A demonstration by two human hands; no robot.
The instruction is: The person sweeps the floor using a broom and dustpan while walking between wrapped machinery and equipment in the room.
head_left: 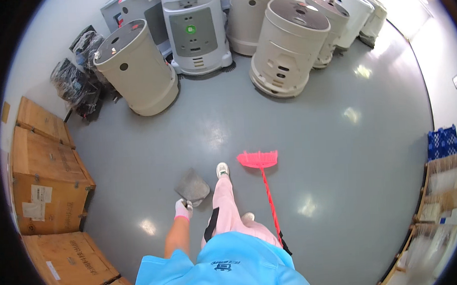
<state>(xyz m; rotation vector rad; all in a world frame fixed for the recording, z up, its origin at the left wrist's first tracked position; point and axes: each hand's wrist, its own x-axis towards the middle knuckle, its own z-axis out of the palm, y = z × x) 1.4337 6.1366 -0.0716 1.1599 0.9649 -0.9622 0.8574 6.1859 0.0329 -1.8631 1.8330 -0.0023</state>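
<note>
Head view: my left hand (183, 209), in a white glove, is clenched around the handle of a grey dustpan (192, 186), which sits low over the grey floor (137, 146) just left of my forward shoe (222, 169). A pink broom (259, 159) stands just right of that shoe, its head on the floor and its red stick running back to my right hip. My right hand is hidden there, so I cannot tell its grip. Wooden crates (46, 176) line the floor's left edge.

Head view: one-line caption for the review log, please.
Left hand holds a grey dustpan, a pink broom trails on the grey floor, beige drum-shaped machines stand ahead, wooden crates to the left.
</note>
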